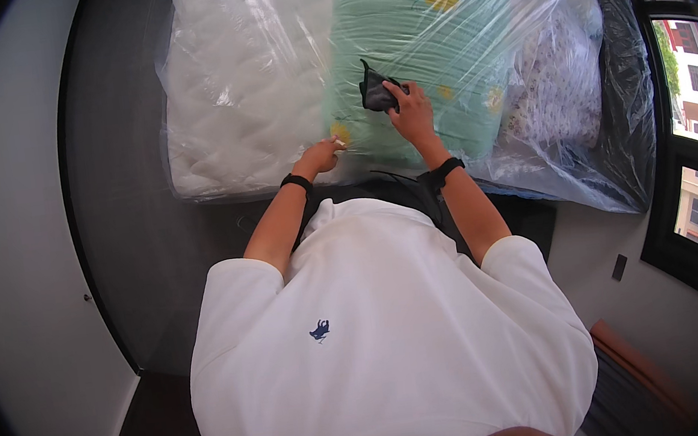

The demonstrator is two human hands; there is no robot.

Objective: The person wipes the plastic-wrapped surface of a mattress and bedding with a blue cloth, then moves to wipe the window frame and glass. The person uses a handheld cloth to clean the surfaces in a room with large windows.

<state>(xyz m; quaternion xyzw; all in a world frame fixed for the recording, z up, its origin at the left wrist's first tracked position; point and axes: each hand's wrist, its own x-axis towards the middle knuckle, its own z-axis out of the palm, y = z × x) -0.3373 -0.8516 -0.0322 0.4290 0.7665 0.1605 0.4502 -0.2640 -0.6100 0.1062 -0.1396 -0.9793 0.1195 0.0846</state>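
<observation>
Holding the black pouch (375,94) is the work of the right hand (412,111), in the upper middle of the frame. Its thumb and fingers are closed upon the lower right side of this pouch. The pouch lies up and a little left from that hand, and its longer direction seems to go from upper left to lower right, with a narrow dark tip pointing upward. The left hand (322,155) is lower and more to the left, apart from the pouch, so the right hand is clearly the nearer one. The left fingers are gathered near a yellow flower of the green quilt (398,40), beside the white quilt (252,83); whether they pinch something small, I cannot tell. Clear plastic (566,154) covers both quilts, and the pouch is above the green one.
</observation>
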